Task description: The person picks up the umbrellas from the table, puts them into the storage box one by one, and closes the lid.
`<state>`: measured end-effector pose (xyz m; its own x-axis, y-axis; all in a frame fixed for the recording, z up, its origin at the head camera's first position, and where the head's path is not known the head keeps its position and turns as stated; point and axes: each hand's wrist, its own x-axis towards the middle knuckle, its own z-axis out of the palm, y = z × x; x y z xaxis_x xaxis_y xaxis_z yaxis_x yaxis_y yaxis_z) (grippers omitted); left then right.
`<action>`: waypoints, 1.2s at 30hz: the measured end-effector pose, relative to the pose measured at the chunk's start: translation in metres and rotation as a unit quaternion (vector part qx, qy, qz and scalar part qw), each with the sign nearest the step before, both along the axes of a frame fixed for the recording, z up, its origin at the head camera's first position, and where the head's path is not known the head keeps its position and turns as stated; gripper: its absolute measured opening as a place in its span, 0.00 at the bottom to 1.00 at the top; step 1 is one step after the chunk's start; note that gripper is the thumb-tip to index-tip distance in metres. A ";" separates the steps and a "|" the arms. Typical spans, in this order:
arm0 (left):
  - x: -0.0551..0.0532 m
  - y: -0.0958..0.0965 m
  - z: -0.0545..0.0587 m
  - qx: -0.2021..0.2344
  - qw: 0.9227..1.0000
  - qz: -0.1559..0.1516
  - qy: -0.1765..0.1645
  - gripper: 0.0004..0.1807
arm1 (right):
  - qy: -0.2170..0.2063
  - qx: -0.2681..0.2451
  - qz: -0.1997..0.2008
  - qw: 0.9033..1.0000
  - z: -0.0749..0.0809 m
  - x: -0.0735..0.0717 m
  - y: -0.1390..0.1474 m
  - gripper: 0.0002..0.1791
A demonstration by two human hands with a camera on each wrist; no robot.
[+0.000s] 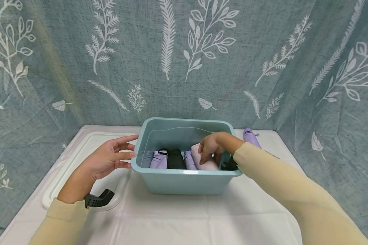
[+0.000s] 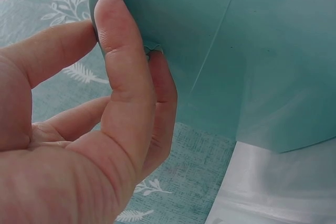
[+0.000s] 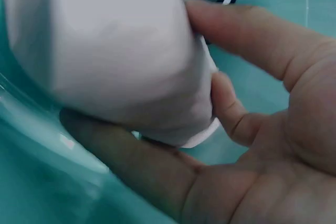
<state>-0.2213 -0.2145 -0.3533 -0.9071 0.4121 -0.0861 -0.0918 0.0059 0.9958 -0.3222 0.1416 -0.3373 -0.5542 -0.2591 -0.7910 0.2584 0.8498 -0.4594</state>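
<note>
A light blue-green plastic bin (image 1: pixel 184 183) stands on the table. My right hand (image 1: pixel 212 146) reaches into its right side and holds a pale pink cloth bundle (image 1: pixel 197 157). In the right wrist view, thumb and fingers lie on opposite sides of this bundle (image 3: pixel 121 51). Left of it in the bin lie a slim purple bundle (image 1: pixel 189 160), a black folded bundle (image 1: pixel 175 159) and a purple folded bundle (image 1: pixel 158 160) by a black loop. My left hand (image 1: pixel 111 156) touches the bin's left rim with loosely bent fingers. In the left wrist view its fingertips meet the bin wall (image 2: pixel 210 51).
A white lid or tray (image 1: pixel 56 170) lies on the left of the table, partly under my left arm. A purple folded umbrella (image 1: pixel 250 136) lies to the right of the bin, partly behind my right sleeve. Leaf-patterned grey-blue cloth (image 1: pixel 159 92) hangs behind and at both sides.
</note>
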 end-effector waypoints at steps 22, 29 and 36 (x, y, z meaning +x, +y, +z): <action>0.001 0.000 0.001 -0.009 1.000 0.006 -0.003 0.41 | 0.031 0.044 0.011 0.998 0.003 0.002 0.005 0.39; 0.000 0.000 0.001 -0.011 1.000 0.003 0.002 0.41 | 0.041 0.031 0.024 0.998 0.008 0.003 0.009 0.38; -0.002 -0.001 0.000 -0.008 1.000 0.003 -0.002 0.41 | 0.053 -0.006 0.030 0.998 0.025 0.005 0.016 0.35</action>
